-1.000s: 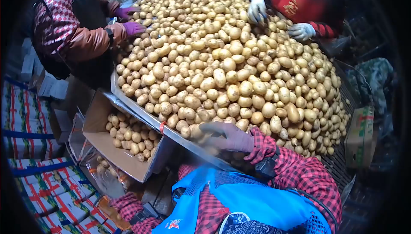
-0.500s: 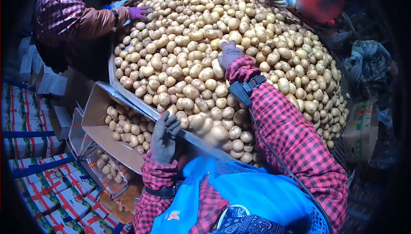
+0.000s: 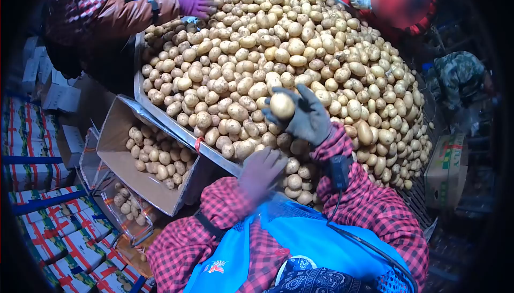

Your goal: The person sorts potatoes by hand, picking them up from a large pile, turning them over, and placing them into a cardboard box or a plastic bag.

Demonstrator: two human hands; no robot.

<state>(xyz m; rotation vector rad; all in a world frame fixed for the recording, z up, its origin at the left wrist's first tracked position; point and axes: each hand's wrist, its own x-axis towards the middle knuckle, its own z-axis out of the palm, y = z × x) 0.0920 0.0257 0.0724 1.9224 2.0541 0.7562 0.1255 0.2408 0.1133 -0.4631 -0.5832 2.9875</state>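
The single head-worn view looks forward and steeply down, wide and dark-cornered, with the vest point(image 3: 316, 223) close at the bottom, the counter point(image 3: 217, 159) and potatoes point(image 3: 238, 112) just beyond.

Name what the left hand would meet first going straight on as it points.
The left hand would likely meet the potatoes just ahead first, though depth is unclear.

Potatoes point(image 3: 238, 112) look mostly smooth-skinned, some kinda rough and specky. Metal rim point(image 3: 214, 157) by them is dull grey, open box point(image 3: 124, 170) is plain matt cardboard, right glove point(image 3: 310, 126) looks matt too, blue vest point(image 3: 310, 228) is smooth cloth plus mesh, checked sleeves point(image 3: 375, 218) are matt fabric
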